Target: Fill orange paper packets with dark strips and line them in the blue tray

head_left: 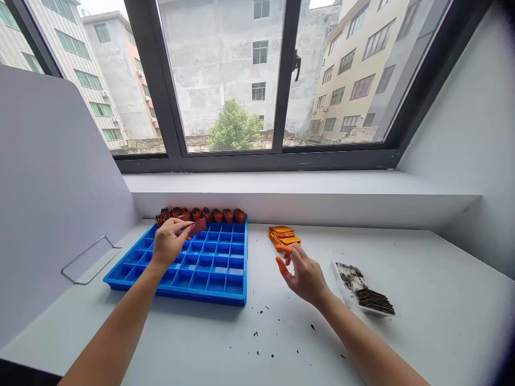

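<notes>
My left hand (171, 241) pinches a flat reddish-brown piece (198, 227) between thumb and fingertips, above the far part of a blue compartment tray (237, 300). Bundles of orange and dark flat pieces (218, 215) stand upright along the tray's back row; my hand hides some of the cells. Orange finger covers sit on the thumb and index finger of my right hand (308, 273). Those two fingers are apart with nothing visible between them. Just beyond them lies a loose stack of orange flat pieces (284, 234).
To the right, a clear shallow container (340, 284) holds a row of dark thin sheets (375, 301) and dark crumbs. Dark scraps (272, 355) are scattered over the white table (201, 343). A bent wire frame (90, 260) leans at the left panel. A windowsill (301, 183) runs behind.
</notes>
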A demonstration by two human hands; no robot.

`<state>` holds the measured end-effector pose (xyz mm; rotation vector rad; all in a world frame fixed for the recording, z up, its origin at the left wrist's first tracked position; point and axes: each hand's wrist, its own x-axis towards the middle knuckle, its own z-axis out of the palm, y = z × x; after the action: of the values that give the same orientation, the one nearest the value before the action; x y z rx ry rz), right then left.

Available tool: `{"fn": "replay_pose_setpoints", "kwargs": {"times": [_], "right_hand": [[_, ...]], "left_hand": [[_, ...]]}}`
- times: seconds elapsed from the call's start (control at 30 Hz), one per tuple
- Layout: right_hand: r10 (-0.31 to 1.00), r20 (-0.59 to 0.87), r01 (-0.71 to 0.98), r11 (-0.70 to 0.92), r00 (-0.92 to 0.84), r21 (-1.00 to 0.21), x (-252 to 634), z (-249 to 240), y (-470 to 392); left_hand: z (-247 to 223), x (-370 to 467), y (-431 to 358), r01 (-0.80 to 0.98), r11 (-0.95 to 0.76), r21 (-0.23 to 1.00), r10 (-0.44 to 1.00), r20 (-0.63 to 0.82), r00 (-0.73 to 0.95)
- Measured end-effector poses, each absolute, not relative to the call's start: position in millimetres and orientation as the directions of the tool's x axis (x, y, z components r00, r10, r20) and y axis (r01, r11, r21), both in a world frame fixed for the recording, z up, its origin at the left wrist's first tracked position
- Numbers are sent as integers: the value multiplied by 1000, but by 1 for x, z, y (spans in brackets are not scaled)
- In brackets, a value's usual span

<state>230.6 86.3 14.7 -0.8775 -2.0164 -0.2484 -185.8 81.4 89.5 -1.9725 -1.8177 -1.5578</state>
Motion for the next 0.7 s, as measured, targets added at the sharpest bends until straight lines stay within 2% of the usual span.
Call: {"fn": "replay_pose_setpoints", "kwargs": {"times": [0.13, 0.3, 0.43, 0.7], "right_hand": [[496, 800, 675, 720, -338, -161, 233, 11, 89], [489, 801, 666, 729, -345, -158, 234, 9, 91], [477, 805, 645, 747, -353, -160, 234, 8, 91], [355, 889, 629, 771, -290, -102, 229, 16, 84]], "left_hand": [[90, -238, 124, 798, -144, 586, 744, 596, -303], [69, -263, 148, 814, -2, 581, 765, 525, -373], [48, -272, 154, 823, 22, 567, 763, 523, -381], [35, -284, 165, 881, 24, 472, 792, 529, -305]]}}
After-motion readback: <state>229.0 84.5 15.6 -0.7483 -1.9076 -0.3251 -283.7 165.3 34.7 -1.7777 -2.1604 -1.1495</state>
